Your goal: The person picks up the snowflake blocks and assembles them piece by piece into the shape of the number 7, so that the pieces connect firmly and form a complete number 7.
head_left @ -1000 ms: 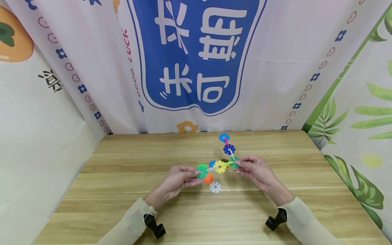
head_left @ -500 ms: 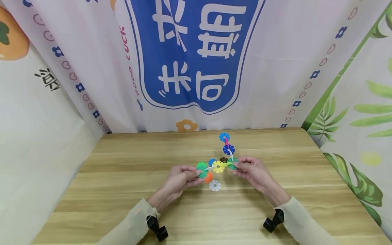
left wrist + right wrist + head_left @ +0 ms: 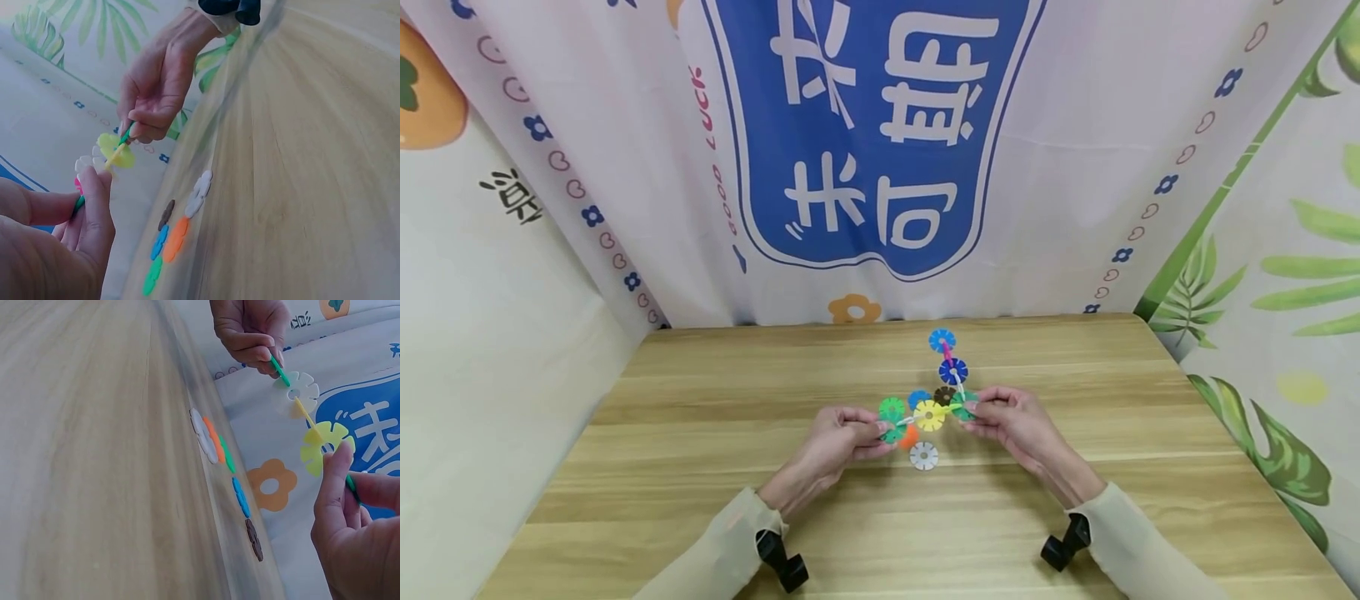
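Observation:
Above the table, both hands hold a chain of slotted plastic snowflake discs raised between them. My left hand (image 3: 835, 442) pinches the green disc (image 3: 893, 432) at one end between thumb and fingers. From it run a white disc (image 3: 307, 387), a yellow disc (image 3: 929, 415) and a yellow-green one (image 3: 331, 432), joined slot to slot. My right hand (image 3: 1018, 425) pinches another green disc (image 3: 965, 406), partly hidden by its fingers. Beyond that, the chain bends away through white and dark blue (image 3: 953, 372) discs and a pink one (image 3: 947, 354) to a light blue end disc (image 3: 942, 341).
Loose discs lie flat on the wooden table (image 3: 715, 367) below the chain: white (image 3: 923, 456), orange (image 3: 175, 240), green (image 3: 152, 276), blue (image 3: 160, 242) and brown (image 3: 166, 214). A printed curtain (image 3: 1075, 233) hangs along the table's back edge.
The held chain has lowered slightly toward me, and the right hand has come a little closer to the left. Both grips stay the same; the head view has shifted slightly.

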Tool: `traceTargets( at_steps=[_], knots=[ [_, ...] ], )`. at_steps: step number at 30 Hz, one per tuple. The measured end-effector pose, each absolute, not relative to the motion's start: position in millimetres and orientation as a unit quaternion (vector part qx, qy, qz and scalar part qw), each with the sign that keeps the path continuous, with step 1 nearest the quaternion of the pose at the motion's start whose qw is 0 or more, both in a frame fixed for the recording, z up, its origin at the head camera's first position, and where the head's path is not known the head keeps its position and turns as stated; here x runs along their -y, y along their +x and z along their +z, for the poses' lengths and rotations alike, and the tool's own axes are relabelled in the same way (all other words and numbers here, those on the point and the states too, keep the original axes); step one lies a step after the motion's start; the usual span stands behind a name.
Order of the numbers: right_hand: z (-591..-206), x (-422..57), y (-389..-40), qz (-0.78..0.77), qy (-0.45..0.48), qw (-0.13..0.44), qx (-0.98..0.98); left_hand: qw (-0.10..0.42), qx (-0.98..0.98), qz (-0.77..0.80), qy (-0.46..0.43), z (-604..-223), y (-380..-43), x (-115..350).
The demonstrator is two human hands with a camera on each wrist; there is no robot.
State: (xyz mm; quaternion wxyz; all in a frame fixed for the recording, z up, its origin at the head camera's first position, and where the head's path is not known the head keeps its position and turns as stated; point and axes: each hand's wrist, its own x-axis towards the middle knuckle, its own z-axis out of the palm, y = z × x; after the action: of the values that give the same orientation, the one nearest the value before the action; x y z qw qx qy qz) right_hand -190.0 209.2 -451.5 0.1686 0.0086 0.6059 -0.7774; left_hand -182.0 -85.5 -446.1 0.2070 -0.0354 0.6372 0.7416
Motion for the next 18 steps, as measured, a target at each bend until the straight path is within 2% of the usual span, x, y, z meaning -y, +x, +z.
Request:
traceTargets(
  at_steps=[18],
  knots=[
    [-450.2, -212.8, -193.2, -0.758, -0.013, 0.181, -0.626, 0.198, -0.655, 0.728, -0.031, -448.7, -184.3, 85.9]
  ],
)
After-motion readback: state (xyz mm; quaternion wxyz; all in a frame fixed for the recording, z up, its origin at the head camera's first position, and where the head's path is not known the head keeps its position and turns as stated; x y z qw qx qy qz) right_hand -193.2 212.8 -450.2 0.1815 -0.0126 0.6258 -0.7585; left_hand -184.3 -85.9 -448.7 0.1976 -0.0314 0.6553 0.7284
